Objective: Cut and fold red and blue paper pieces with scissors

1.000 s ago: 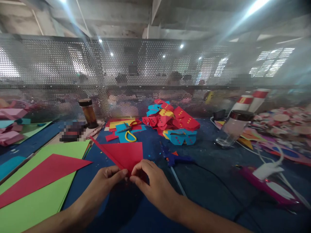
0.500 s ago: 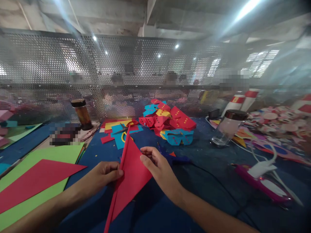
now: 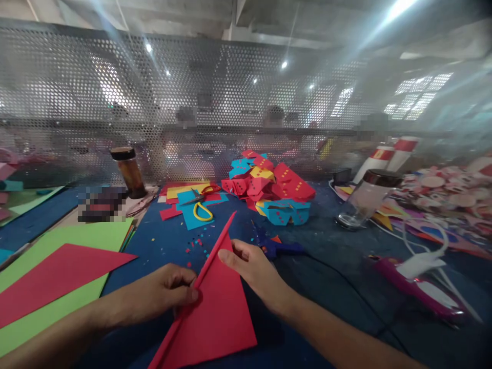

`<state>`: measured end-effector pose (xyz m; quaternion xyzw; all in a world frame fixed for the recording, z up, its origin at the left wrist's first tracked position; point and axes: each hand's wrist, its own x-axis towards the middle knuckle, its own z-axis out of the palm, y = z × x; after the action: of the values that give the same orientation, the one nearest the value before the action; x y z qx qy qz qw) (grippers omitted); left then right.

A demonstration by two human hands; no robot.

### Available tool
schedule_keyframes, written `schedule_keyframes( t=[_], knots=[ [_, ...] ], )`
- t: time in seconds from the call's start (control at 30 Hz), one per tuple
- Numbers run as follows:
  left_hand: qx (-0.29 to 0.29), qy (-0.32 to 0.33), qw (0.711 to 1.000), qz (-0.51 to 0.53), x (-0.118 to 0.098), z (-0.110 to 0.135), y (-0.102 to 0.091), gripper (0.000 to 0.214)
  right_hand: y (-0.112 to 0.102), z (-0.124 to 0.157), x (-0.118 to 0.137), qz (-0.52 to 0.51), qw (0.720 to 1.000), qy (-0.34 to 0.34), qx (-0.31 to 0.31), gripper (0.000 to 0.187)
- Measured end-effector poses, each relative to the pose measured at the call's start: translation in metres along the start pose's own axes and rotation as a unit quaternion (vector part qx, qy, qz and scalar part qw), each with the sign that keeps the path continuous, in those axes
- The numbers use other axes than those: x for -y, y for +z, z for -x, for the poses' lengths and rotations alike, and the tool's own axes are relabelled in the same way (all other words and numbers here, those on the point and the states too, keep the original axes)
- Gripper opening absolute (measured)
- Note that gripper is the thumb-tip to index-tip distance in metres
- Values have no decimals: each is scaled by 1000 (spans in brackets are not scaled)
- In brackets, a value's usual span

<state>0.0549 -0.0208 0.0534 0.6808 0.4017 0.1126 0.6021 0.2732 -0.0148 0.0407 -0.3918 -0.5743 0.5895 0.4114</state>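
Between my hands is a red paper sheet [image 3: 221, 318] with its left edge rolled into a thin tube that slants up to a point. My left hand [image 3: 177, 289] is closed on the rolled edge, thumb on top. Near the upper tip, my right hand [image 3: 253, 269] pinches the sheet's right edge between thumb and fingers. Just beyond the tip lie scissors with a yellow handle [image 3: 203, 211] on blue and red paper pieces. A blue glue gun [image 3: 279, 247] with a black cord rests past my right hand.
Another red sheet [image 3: 65, 277] lies on green paper [image 3: 92, 236] at left. A pile of dotted folded paper [image 3: 265, 182] stands at the back. A brown jar [image 3: 129, 171], a clear jar [image 3: 365, 200] and a purple power strip [image 3: 418, 292] surround the blue table [image 3: 326, 328].
The red sheet has turned clockwise and come nearer, its tip now short of the scissors. My right hand has moved up the sheet toward its tip and closed on it.
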Motion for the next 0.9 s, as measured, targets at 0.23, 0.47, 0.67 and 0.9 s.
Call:
schedule_keyframes(
  t=[0.23,0.47,0.67,0.9],
  knots=[
    [-73,2,997,-29,0,-3,-3,32,-3,-1,-2,33,998,-17,-48,26],
    [-179,24,982,-63,15,-10,-19,28,-3,0,-7,145,987,-29,-59,45],
    [-178,-15,976,-126,26,-12,-26,26,2,15,0,411,876,-244,-60,24],
    [-83,1,993,-88,17,-9,-17,22,4,13,-2,540,789,-293,-8,16]
  ],
)
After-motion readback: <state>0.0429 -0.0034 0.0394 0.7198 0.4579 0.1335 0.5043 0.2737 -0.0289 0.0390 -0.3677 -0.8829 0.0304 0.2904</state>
